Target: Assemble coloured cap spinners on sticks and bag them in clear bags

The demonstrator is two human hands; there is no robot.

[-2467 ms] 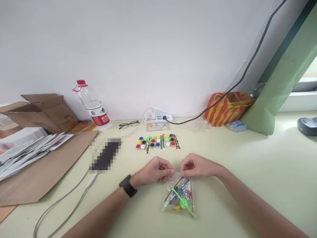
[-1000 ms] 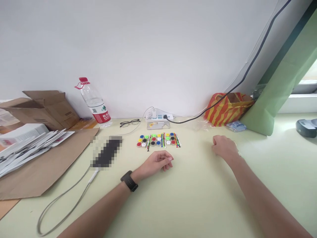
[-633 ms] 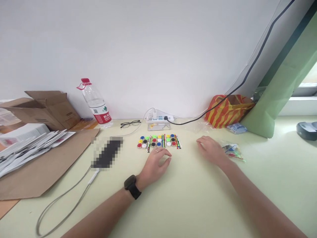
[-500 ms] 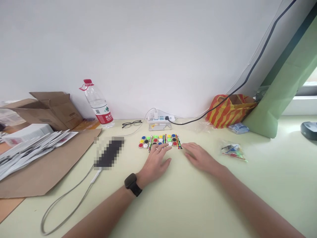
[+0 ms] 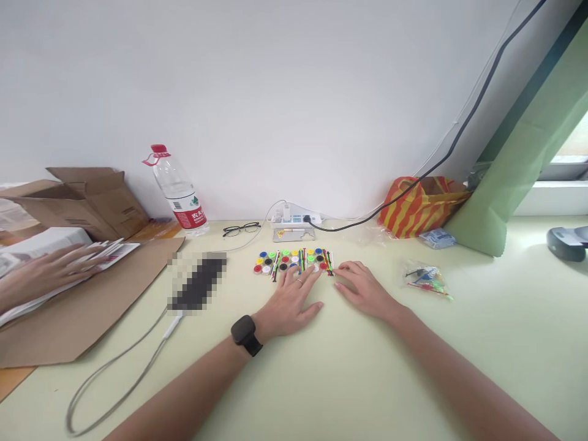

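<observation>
Small round coloured discs (image 5: 285,260) lie in rows on the table, with bundles of thin coloured sticks (image 5: 302,260) standing between the groups. My left hand (image 5: 291,303) rests palm down at their near edge, fingers spread, the fingertips covering part of the lowest row. A ring is on one finger and a black watch (image 5: 245,334) is on that wrist. At the right end of the rows, my right hand (image 5: 362,288) has its fingertips against the last bundle of sticks (image 5: 329,263). Its thumb is apart from the fingers, and nothing shows in its grasp.
Another person's hand (image 5: 50,275) lies on a paper stack at the left, over cardboard (image 5: 110,294). Behind are a water bottle (image 5: 190,211), glasses (image 5: 242,229), a power strip (image 5: 296,219) and a striped bag (image 5: 413,208). A clear packet (image 5: 427,278) lies right; a cabled dark pixelated object (image 5: 199,285), left.
Another person's hand has come in from the left onto the papers. My left hand has shifted slightly right, its fingers more spread. My right hand stays by the end sticks. The view has shifted slightly.
</observation>
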